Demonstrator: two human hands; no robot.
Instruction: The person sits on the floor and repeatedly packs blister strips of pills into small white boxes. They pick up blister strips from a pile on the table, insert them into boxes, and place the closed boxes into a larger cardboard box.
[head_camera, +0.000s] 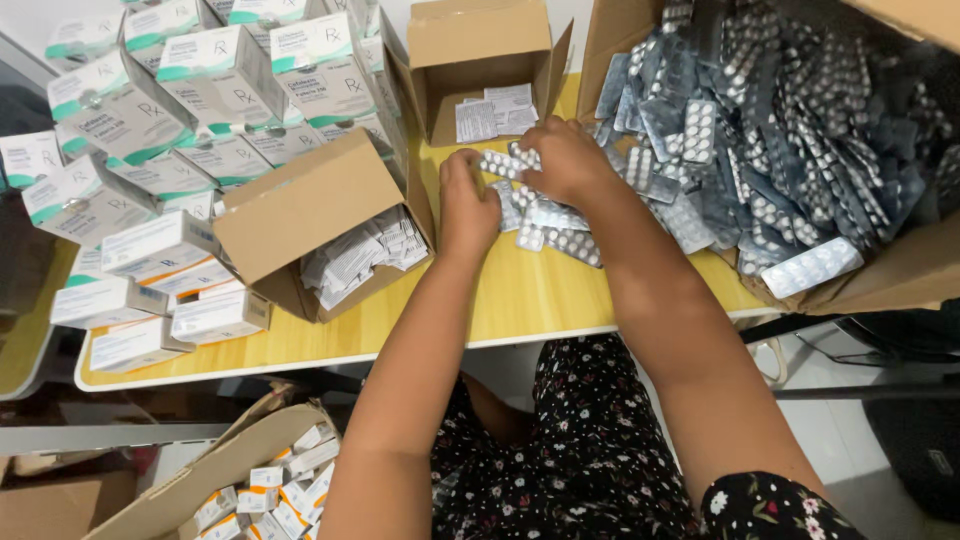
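Your left hand (468, 205) and right hand (565, 160) both grasp blister packs (545, 225) gathered in a small stack on the yellow table (520, 300). To the right, a large carton (900, 275) spills more packs. To the left sit a box of leaflets (300, 215) and stacked white cartons (160, 260).

Yellow wooden table (520, 300) (white-edged) over seemingly pale floor (830, 440).
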